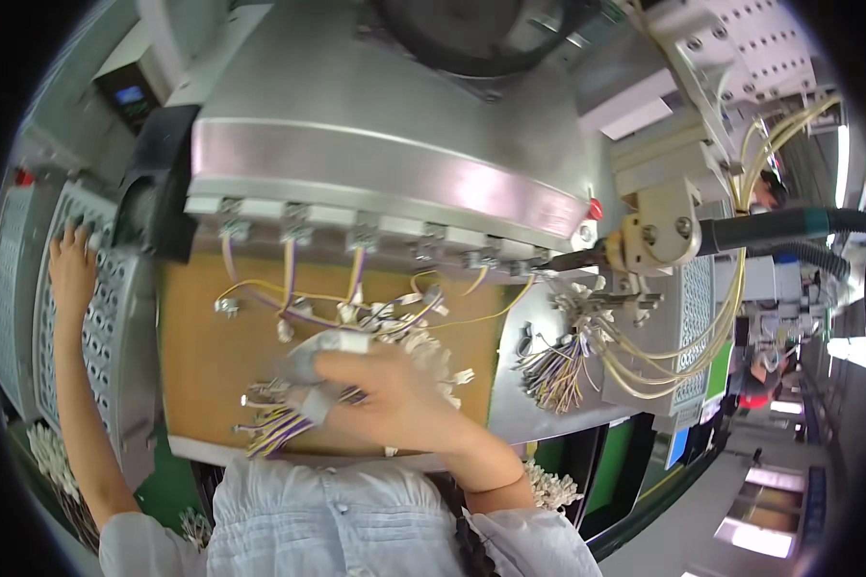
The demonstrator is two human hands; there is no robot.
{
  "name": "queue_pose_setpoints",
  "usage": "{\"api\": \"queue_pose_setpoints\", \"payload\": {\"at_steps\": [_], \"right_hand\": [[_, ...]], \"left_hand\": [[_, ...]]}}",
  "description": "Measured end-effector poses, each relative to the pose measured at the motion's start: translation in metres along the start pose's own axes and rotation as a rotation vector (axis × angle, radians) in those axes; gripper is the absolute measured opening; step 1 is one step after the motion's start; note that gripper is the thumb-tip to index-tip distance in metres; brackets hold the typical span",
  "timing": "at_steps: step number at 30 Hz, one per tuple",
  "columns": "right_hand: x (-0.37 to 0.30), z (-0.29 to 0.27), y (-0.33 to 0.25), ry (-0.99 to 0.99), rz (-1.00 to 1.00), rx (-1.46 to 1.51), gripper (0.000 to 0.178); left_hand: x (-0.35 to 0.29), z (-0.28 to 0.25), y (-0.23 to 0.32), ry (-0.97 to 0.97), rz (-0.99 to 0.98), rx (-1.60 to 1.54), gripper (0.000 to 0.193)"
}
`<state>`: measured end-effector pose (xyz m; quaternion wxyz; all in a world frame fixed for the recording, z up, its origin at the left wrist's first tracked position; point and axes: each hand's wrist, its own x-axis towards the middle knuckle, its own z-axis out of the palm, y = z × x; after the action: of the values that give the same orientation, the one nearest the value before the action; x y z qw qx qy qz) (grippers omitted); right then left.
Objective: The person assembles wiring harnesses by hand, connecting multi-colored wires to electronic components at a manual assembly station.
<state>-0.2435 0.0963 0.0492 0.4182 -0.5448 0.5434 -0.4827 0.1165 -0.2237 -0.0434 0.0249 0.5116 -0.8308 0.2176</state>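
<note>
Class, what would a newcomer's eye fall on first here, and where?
Probably the big metal machine filling the top middle, with wires hanging from its front edge. Next, the blurred right hand over the brown surface, a purple-and-yellow bundle at its fingers. At far left, the left hand is at a holed grey crate.

I am seeing purple and yellow in my wires (281, 430), against a tan work surface (197, 337). My right sleeve (539, 543) is showing whitish-grey, and the grey tray (104, 332) is bearing rows of round holes
</note>
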Motion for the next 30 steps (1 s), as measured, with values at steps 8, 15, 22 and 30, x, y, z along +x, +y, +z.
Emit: {"api": "queue_pose_setpoints", "payload": {"at_steps": [8, 15, 22, 30], "right_hand": [[0.001, -0.013, 0.018, 0.063, -0.185, 0.040, 0.017], [0.001, -0.015, 0.017, -0.105, 0.202, 0.218, 0.020], [-0.003, -0.008, 0.009, -0.019, 0.142, 0.020, 0.011], [-0.003, -0.005, -0.007, -0.089, 0.169, 0.004, 0.012]], "left_hand": [[0.006, 0.061, -0.025, 0.037, -0.236, -0.796, 0.049], [-0.111, -0.155, 0.091, 0.037, -0.194, -1.517, 0.056], [-0.087, -0.194, 0.229, -0.336, 0.072, -1.937, 0.038], [-0.086, -0.192, 0.222, -0.324, 0.122, -1.964, 0.028]]}}
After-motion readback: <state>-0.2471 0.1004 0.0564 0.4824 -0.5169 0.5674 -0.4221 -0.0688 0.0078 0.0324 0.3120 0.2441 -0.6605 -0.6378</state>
